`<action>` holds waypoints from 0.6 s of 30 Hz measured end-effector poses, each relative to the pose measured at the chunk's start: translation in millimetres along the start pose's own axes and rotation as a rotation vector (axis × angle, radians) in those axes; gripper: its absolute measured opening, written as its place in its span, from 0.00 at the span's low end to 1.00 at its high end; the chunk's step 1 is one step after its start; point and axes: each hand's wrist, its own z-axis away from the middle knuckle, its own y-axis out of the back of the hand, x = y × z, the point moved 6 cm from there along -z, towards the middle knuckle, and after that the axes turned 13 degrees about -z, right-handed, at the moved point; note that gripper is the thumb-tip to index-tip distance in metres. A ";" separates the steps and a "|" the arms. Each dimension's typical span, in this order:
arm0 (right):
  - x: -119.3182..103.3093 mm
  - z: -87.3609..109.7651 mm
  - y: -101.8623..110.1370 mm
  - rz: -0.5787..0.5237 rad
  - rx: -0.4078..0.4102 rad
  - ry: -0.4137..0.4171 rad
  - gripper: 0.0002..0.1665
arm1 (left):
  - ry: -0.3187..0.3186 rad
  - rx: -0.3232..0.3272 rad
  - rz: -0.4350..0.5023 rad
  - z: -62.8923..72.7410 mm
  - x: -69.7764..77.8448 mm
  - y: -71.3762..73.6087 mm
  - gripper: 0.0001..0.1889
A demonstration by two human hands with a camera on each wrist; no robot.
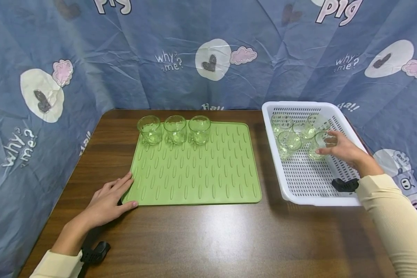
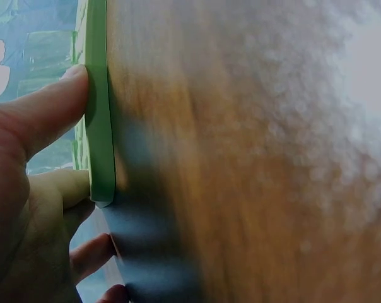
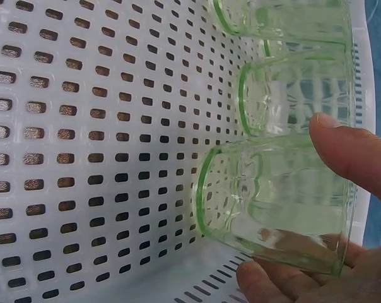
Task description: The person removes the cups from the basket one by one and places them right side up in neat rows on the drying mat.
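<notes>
Broadly, a blue printed cloth (image 1: 125,88) spans the far side and both flanks, rising behind the brown wooden tabletop (image 1: 212,239), which stretches wide along the near side. Left of centre lies a green ribbed mat (image 1: 194,173), its surface spreading toward the right and near edges. To the right, past a narrow strip of wood, stands a white perforated basket (image 1: 316,201), its raised rim bounding a slotted floor that runs out nearward. The left hand (image 1: 107,202) has its fingers extended, the grip loose, touching the mat's near left corner. The right hand (image 1: 345,148) reaches over the basket's right rim, its grip bent around an upright glass (image 3: 272,202), thumb and fingers on opposite sides. Four more glasses (image 1: 289,141) stand left and far of it inside the basket; three others (image 1: 175,131) stand in a row along the mat's far left edge.
</notes>
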 end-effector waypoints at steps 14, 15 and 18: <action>-10.4 6.4 8.8 0.082 0.082 0.004 0.60 | 0.003 -0.003 0.000 1.5 0.6 -0.8 0.45; -12.0 7.4 10.1 0.076 0.089 0.009 0.61 | 0.004 -0.002 0.001 1.5 0.6 -0.6 0.45; -14.9 10.2 13.8 0.043 0.107 0.027 0.60 | 0.003 0.003 0.000 1.6 1.4 0.3 0.44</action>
